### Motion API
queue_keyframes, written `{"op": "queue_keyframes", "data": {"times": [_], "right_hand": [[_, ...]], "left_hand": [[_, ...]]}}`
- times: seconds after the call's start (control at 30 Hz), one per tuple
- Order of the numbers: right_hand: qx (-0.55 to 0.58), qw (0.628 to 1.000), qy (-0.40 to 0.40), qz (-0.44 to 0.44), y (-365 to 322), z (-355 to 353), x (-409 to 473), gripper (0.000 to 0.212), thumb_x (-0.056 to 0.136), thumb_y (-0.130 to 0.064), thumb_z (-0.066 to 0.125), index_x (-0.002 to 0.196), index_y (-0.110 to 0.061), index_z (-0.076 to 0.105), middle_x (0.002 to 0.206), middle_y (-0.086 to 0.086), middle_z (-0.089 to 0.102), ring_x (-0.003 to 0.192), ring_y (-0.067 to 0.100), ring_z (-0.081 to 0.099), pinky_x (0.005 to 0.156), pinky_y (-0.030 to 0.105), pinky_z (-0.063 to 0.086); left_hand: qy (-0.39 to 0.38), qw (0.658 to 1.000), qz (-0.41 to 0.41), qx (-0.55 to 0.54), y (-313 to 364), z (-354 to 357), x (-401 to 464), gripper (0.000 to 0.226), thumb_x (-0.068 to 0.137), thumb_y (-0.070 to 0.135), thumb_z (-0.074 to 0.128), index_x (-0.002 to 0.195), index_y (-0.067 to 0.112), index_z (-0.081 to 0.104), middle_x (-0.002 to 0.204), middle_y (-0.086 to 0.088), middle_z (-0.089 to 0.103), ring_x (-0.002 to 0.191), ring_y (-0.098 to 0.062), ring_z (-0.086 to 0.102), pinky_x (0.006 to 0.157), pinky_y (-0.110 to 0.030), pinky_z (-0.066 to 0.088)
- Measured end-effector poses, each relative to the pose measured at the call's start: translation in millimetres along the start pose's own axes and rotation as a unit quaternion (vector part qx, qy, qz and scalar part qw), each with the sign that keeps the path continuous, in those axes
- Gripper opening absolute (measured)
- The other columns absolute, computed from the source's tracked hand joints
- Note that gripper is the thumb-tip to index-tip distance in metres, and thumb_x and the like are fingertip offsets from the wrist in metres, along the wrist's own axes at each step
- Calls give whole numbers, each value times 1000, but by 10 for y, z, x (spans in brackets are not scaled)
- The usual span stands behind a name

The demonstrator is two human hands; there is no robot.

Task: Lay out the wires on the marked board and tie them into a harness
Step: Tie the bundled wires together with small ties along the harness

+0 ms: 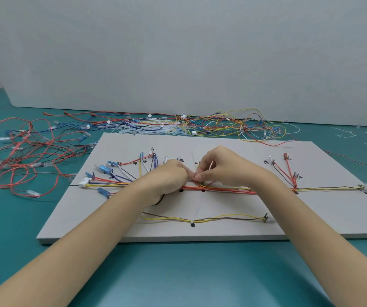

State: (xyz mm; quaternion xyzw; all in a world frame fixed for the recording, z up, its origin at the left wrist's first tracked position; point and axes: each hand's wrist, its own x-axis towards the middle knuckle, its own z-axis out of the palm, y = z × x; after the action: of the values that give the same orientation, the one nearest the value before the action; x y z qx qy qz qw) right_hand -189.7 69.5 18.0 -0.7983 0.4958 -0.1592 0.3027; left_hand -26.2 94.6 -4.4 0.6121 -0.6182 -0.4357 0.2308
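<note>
Hands are meeting over the flat grey marked board (233, 227), where the red-and-yellow wire trunk (222, 189) is lying along its midline. The left hand (167, 173) is curling round the bundle to steady it, while the right hand (219, 166) is pinching a thin translucent cable tie (193, 159), probably cinching it. A second tie (192, 224) is already binding two lower wires.
</note>
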Motion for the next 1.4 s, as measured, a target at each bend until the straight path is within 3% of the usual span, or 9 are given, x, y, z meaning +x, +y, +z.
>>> {"op": "queue_keyframes", "data": {"times": [0.2, 0.3, 0.4, 0.5, 0.63, 0.73, 0.9, 1.03, 1.4], "right_hand": [[-1, 1000, -16, 20, -32, -20, -9, 15, 85, -21, 71, 75, -10, 74, 60, -2, 62, 53, 8, 53, 42, 19, 40], [-15, 1000, 14, -12, -43, 5, -37, 24, 88, -21, 68, 75, -2, 72, 58, 2, 56, 43, 4, 41, 43, 16, 35], [-48, 997, 40, -43, -35, 24, -54, 18, 88, -15, 67, 75, -3, 73, 58, 1, 56, 50, 6, 39, 49, 17, 30], [-70, 995, 58, -44, -9, 27, -46, 15, 87, -15, 67, 76, -7, 74, 63, -1, 60, 57, 9, 46, 54, 22, 36], [-95, 993, 61, -43, 13, 49, -28, 14, 87, -17, 68, 76, -10, 74, 63, -4, 61, 56, 7, 48, 53, 22, 38], [-105, 990, 76, -47, 20, 61, -24, 16, 85, -18, 69, 74, -8, 74, 61, -3, 62, 55, 6, 49, 52, 21, 37], [-102, 991, 74, -46, 26, 50, -46, 19, 86, -20, 71, 75, -5, 73, 61, -6, 60, 55, 4, 49, 52, 18, 38], [-111, 990, 70, -43, 23, 69, -49, 20, 88, -20, 68, 74, -4, 70, 65, -1, 62, 59, 11, 52, 58, 25, 41], [-56, 996, 65, -37, 109, 83, -120, 15, 84, -20, 72, 73, -10, 73, 67, 3, 67, 57, 11, 50, 56, 27, 41]], "left_hand": [[13, 1000, -5, 4, -17, 17, 5, 36, 84, 3, 46, 88, 21, 77, 109, -12, 66, 98, -25, 58, 87, -32, 48], [14, 1000, -4, 18, -23, 29, -8, 26, 81, 8, 47, 89, 6, 72, 84, -15, 53, 75, -22, 37, 68, -28, 29], [7, 1000, 8, 21, -5, 27, -30, 28, 73, 14, 51, 79, 25, 77, 85, -14, 53, 75, -25, 40, 63, -26, 31], [24, 999, 14, 31, 34, 28, -77, 24, 69, 21, 53, 68, 35, 73, 99, -27, 59, 98, -42, 53, 84, -39, 46], [40, 998, 15, 47, 2, 38, -83, 33, 87, 15, 55, 68, 35, 72, 124, -38, 51, 123, -48, 44, 105, -49, 37], [59, 997, 21, 50, -18, 77, -76, 20, 88, 31, 60, 72, 35, 72, 115, -26, 61, 120, -43, 48, 104, -48, 38], [142, 988, 41, 52, 1, 108, -86, 24, 87, 38, 61, 72, 26, 75, 57, 10, 53, 81, -22, 51, 81, -36, 28], [273, 954, 109, 64, 9, 48, -55, 16, 85, 45, 62, 77, 37, 73, 82, 21, 68, 102, -5, 50, 77, -34, 17], [227, 951, 185, 101, 11, 153, 59, 16, 89, 32, 65, 74, 30, 70, 70, 18, 68, 89, -5, 59, 69, -36, 14]]}}
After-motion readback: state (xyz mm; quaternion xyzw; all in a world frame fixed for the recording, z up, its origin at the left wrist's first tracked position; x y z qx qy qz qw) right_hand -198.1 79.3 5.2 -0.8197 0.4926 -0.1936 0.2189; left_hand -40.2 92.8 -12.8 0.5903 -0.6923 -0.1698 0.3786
